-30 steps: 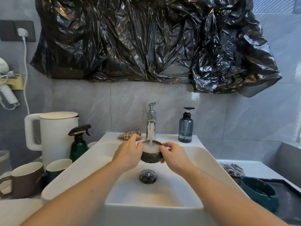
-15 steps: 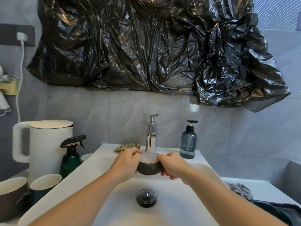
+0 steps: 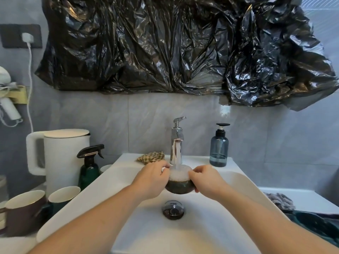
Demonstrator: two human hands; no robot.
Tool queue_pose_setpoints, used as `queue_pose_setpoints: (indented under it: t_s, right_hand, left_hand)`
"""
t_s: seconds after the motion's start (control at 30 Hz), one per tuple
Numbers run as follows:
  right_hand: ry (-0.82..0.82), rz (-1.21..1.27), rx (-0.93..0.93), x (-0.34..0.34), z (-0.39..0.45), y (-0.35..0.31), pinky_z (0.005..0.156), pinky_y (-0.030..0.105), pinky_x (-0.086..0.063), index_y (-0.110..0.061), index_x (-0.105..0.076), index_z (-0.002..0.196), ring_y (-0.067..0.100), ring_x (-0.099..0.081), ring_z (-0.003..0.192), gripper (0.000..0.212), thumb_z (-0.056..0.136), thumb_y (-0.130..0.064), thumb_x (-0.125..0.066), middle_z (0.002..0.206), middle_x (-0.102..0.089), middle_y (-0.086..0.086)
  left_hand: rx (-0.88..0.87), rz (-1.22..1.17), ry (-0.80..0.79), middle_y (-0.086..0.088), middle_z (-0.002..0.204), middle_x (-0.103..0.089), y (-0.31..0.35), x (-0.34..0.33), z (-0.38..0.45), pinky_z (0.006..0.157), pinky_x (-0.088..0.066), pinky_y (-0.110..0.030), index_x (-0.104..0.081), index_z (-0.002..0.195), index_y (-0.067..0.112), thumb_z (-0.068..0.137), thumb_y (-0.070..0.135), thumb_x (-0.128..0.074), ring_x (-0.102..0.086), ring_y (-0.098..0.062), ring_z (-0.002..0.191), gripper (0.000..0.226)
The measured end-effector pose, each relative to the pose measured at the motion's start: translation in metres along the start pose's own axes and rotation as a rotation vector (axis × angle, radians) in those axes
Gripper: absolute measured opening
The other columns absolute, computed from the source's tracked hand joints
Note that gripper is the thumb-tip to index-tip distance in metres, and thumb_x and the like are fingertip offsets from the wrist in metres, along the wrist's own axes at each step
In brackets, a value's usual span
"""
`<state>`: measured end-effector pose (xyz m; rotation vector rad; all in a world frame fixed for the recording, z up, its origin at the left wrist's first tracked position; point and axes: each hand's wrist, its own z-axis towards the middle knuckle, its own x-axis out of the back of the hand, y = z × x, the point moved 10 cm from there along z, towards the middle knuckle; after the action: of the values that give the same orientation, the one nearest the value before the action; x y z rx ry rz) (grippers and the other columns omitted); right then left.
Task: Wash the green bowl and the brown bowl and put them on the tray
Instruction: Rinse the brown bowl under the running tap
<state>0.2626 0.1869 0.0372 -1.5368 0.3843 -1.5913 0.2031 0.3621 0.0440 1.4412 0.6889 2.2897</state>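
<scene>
I hold the brown bowl point(image 3: 179, 186) under the running tap point(image 3: 176, 151), above the white sink point(image 3: 201, 233). It is full of white foam and water. My left hand point(image 3: 153, 179) grips its left rim and my right hand point(image 3: 206, 181) grips its right rim, fingers curled over the edge. The green bowl point(image 3: 317, 224) lies at the right edge, only partly in view, on the dark tray point(image 3: 286, 211), of which just a sliver shows.
A drain plug point(image 3: 173, 209) sits below the bowl. A checked cloth point(image 3: 151, 157) and a blue soap bottle point(image 3: 219, 146) stand behind the basin. On the left are a white kettle point(image 3: 60, 158), a green spray bottle point(image 3: 89, 168) and two mugs point(image 3: 25, 211).
The bowl stayed under the tap in both hands while foam rose to its rim. My view shifted, so the tray and green bowl slid toward the right edge.
</scene>
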Motion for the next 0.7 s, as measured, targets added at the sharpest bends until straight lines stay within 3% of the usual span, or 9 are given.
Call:
queue_pose_setpoints:
  t_s: [0.1, 0.17, 0.27, 0.47, 0.57, 0.7]
  right_hand:
    - [-0.003, -0.002, 0.003, -0.001, 0.001, -0.001, 0.058, 0.025, -0.045, -0.011, -0.073, 0.09, 0.009, -0.061, 0.056, 0.032, 0.098, -0.03, -0.05, 0.065, -0.068, 0.0]
    - [0.003, -0.006, 0.005, 0.0, 0.001, -0.002, 0.058, 0.025, -0.045, -0.011, -0.073, 0.087, 0.01, -0.061, 0.056, 0.031, 0.097, -0.029, -0.049, 0.064, -0.067, 0.001]
    - [0.0, -0.016, 0.004, 0.001, 0.002, -0.002, 0.06, 0.028, -0.048, -0.012, -0.073, 0.084, 0.016, -0.063, 0.063, 0.031, 0.095, -0.029, -0.05, 0.065, -0.069, 0.004]
    - [0.005, -0.062, 0.017, 0.006, 0.001, -0.004, 0.071, 0.038, -0.058, -0.014, -0.075, 0.087, 0.023, -0.068, 0.076, 0.033, 0.098, -0.034, -0.05, 0.073, -0.071, 0.005]
    - [0.018, -0.068, 0.032, 0.008, 0.0, -0.006, 0.07, 0.037, -0.055, -0.014, -0.074, 0.086, 0.023, -0.066, 0.076, 0.033, 0.098, -0.033, -0.05, 0.074, -0.069, 0.004]
    - [0.036, -0.083, 0.044, 0.012, -0.002, -0.009, 0.072, 0.038, -0.057, -0.014, -0.074, 0.084, 0.026, -0.068, 0.077, 0.031, 0.096, -0.032, -0.051, 0.073, -0.069, 0.005]
  left_hand:
    - [0.001, 0.04, 0.008, 0.013, 0.074, -0.061, 0.001, 0.004, -0.001, 0.071, -0.05, -0.036, -0.068, 0.118, 0.031, 0.104, 0.03, -0.04, -0.067, -0.019, 0.081, 0.031]
    - [0.006, 0.031, 0.001, 0.012, 0.074, -0.063, 0.002, 0.004, -0.002, 0.068, -0.05, -0.035, -0.066, 0.118, 0.03, 0.105, 0.03, -0.039, -0.069, -0.016, 0.075, 0.03]
    - [0.013, 0.003, -0.024, 0.008, 0.072, -0.068, 0.001, 0.0, -0.003, 0.062, -0.044, -0.031, -0.065, 0.119, 0.028, 0.107, 0.029, -0.039, -0.07, -0.013, 0.07, 0.029]
    - [-0.011, 0.022, -0.049, 0.004, 0.077, -0.073, 0.003, -0.005, -0.002, 0.065, -0.049, -0.034, -0.066, 0.118, 0.025, 0.108, 0.028, -0.037, -0.07, -0.011, 0.073, 0.031]
    - [-0.041, 0.01, -0.036, 0.005, 0.08, -0.071, 0.004, -0.002, -0.001, 0.073, -0.054, -0.04, -0.068, 0.1, 0.023, 0.107, 0.029, -0.037, -0.069, -0.011, 0.076, 0.032]
    - [-0.061, 0.056, 0.003, 0.008, 0.079, -0.062, 0.006, 0.002, 0.0, 0.074, -0.046, -0.04, -0.052, 0.074, 0.031, 0.108, 0.026, -0.039, -0.06, -0.011, 0.076, 0.037]
